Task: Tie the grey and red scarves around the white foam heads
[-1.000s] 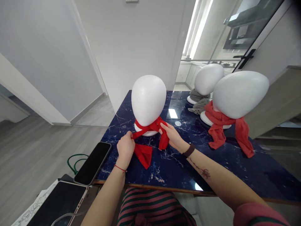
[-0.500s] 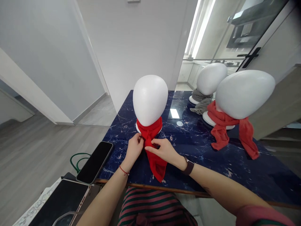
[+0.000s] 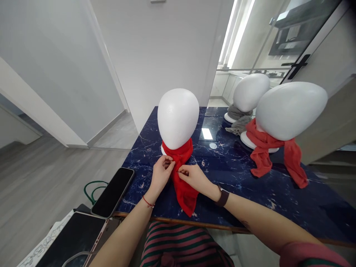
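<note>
A white foam mannequin head (image 3: 178, 116) stands on the dark blue marble table (image 3: 250, 193) in front of me. A red scarf (image 3: 183, 185) is wrapped round its neck and hangs down toward the table's front edge. My left hand (image 3: 161, 174) pinches the scarf just below the neck, on its left side. My right hand (image 3: 194, 176) pinches the same cloth from the right, fingertips almost touching the left hand's.
To the right stand two more foam heads, the near one (image 3: 289, 109) with a red scarf (image 3: 264, 155), the far one (image 3: 249, 92) with a grey scarf (image 3: 237, 120). A black phone (image 3: 112, 193) lies at the table's left corner, a tablet (image 3: 72, 237) below it.
A second ago my hands held the scarf's two ends apart at the neck. They came together at the front, and the scarf now hangs as one bundle below them.
</note>
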`<state>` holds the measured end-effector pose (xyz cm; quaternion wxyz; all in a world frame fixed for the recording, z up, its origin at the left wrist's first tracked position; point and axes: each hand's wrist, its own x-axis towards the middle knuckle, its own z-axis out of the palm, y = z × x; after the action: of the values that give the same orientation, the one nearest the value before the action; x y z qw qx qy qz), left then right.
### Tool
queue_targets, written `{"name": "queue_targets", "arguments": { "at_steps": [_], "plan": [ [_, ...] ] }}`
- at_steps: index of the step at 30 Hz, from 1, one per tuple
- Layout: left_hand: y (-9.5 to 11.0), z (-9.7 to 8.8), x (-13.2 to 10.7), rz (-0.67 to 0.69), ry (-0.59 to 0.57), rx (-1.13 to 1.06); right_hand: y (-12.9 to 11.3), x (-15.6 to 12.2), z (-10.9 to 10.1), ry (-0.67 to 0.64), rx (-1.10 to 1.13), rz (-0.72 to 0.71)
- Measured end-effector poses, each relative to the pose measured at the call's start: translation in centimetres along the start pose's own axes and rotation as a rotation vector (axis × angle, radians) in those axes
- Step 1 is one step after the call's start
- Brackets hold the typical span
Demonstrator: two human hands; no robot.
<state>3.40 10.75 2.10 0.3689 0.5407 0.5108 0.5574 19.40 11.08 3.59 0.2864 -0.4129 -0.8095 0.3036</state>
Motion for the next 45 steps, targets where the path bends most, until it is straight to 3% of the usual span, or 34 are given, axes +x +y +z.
{"name": "queue_targets", "arguments": {
  "at_steps": [5,10,14,18,21,24,27,31,34,37,41,45],
  "plan": [
    [-0.7,-0.6,0.3,-0.055,0.125,0.11,0.6,0.4,-0.7,0.147,-0.076,0.121],
    [-1.0,-0.4,0.2,-0.026,0.061,0.158,2.1,1.1,-0.6,0.158,-0.151,0.185],
    [-0.6,-0.2,-0.1,0.055,0.059,0.265,2.2,1.3,-0.5,0.21,-0.086,0.079],
    [0.4,-0.6,-0.2,0.17,0.196,0.344,1.3,1.5,-0.6,0.379,-0.143,-0.077],
    [0.9,-0.8,-0.3,0.229,0.243,0.382,1.3,2.1,-0.7,0.429,-0.168,-0.186],
    [0.8,-0.7,0.1,0.211,0.215,0.362,2.0,2.8,-1.1,0.47,-0.114,-0.165],
    [0.7,-0.4,1.6,0.089,0.241,0.242,2.7,3.1,-1.8,0.444,-0.156,-0.119],
    [1.0,0.1,5.0,-0.073,0.42,-0.018,2.9,3.5,-2.0,0.296,-0.41,-0.244],
    [0.6,0.2,6.7,0.025,0.512,0.036,2.8,4.2,-1.4,0.244,-0.497,-0.325],
    [-0.7,0.1,6.9,0.153,0.435,0.181,3.0,4.9,-0.8,0.238,-0.522,-0.329],
    [-1.9,-0.1,6.3,0.102,0.304,0.152,3.5,5.1,-0.6,0.222,-0.527,-0.351],
    [-1.8,0.0,6.2,0.066,0.311,0.123,3.9,5.0,-0.5,0.196,-0.439,-0.384]
  ]
}}
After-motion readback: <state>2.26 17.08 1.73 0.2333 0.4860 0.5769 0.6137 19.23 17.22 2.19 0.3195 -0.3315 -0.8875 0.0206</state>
